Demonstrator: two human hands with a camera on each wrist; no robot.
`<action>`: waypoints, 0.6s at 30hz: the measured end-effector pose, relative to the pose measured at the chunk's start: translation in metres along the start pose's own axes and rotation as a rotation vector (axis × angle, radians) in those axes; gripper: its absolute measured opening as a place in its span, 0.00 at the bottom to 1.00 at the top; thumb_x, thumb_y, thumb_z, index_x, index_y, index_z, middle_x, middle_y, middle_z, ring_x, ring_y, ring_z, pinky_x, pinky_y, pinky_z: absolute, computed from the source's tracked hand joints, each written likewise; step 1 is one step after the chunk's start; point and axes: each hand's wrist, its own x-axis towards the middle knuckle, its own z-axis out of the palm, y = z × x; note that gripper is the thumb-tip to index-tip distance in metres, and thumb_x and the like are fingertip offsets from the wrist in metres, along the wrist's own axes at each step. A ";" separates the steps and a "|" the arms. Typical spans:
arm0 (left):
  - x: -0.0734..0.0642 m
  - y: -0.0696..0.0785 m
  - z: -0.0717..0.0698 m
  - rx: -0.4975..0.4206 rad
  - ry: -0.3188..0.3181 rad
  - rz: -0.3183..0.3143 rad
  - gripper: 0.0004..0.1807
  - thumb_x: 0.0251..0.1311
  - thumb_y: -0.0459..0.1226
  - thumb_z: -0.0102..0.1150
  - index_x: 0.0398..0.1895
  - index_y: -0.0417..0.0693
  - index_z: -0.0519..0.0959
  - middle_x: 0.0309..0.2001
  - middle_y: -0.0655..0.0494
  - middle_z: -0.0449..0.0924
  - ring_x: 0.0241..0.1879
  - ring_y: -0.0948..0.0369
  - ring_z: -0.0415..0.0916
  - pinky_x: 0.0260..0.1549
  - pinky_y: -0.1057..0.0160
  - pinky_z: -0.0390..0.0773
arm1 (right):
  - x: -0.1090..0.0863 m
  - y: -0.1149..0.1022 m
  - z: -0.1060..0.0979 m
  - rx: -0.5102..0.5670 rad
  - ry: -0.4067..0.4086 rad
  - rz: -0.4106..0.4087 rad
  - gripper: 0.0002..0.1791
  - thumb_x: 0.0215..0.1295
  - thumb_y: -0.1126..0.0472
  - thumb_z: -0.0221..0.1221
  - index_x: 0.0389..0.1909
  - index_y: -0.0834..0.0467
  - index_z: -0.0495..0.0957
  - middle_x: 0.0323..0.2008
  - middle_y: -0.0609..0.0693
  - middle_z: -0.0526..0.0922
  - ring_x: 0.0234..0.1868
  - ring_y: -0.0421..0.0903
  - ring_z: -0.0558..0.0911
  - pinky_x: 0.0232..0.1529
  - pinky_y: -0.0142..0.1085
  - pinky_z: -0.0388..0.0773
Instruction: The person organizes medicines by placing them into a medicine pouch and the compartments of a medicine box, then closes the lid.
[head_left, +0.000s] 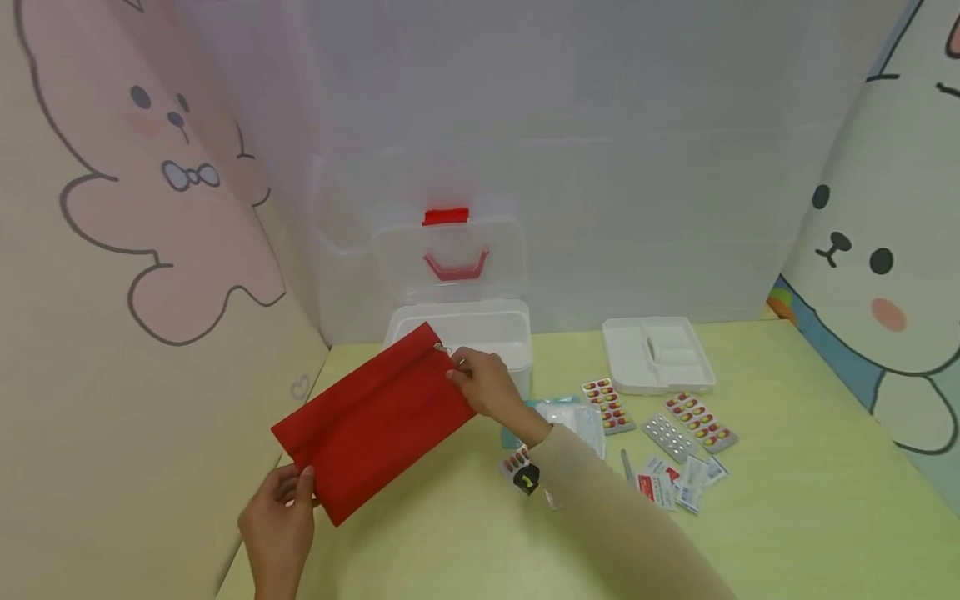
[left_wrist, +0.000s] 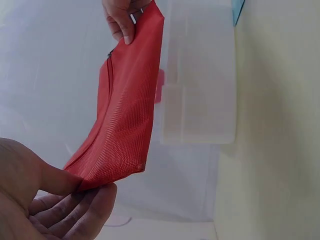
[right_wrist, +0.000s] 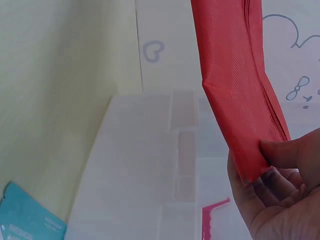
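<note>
Both hands hold up a flat red zipper pouch [head_left: 382, 425], tilted in front of a white box. My left hand [head_left: 279, 517] pinches its lower left end between thumb and fingers. The right hand [head_left: 487, 383] grips the opposite end, close to the zipper pull. In the left wrist view the pouch [left_wrist: 122, 110] hangs between the two hands, its zipper along one side. The right wrist view shows the thumb on one face of the pouch [right_wrist: 235, 90] and fingers behind it. Behind stands the open white box [head_left: 517, 329], its clear lid [head_left: 390, 258] raised, with a red handle.
Right of the box lies a white divided tray [head_left: 626, 379]. Several blister packs [head_left: 670, 437], small paper packets [head_left: 658, 492], a teal-and-white package [head_left: 585, 421] and a small black-and-yellow item [head_left: 527, 478] are on the table [head_left: 825, 500]. Printed walls enclose the sides.
</note>
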 end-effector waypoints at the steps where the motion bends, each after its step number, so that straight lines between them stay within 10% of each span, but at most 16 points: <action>1: 0.003 0.003 0.001 -0.018 0.002 0.023 0.09 0.64 0.33 0.60 0.42 0.35 0.80 0.36 0.35 0.85 0.23 0.90 0.66 0.21 0.82 0.71 | 0.001 0.000 -0.004 0.014 0.015 0.003 0.03 0.66 0.62 0.61 0.35 0.57 0.78 0.34 0.54 0.89 0.32 0.47 0.84 0.34 0.35 0.78; 18: 0.041 0.087 0.038 -0.316 0.059 0.311 0.08 0.63 0.32 0.61 0.41 0.35 0.82 0.34 0.41 0.86 0.28 0.82 0.74 0.30 0.84 0.73 | 0.000 0.008 -0.092 0.115 0.259 0.026 0.08 0.70 0.62 0.58 0.45 0.61 0.78 0.43 0.60 0.87 0.41 0.55 0.88 0.40 0.47 0.85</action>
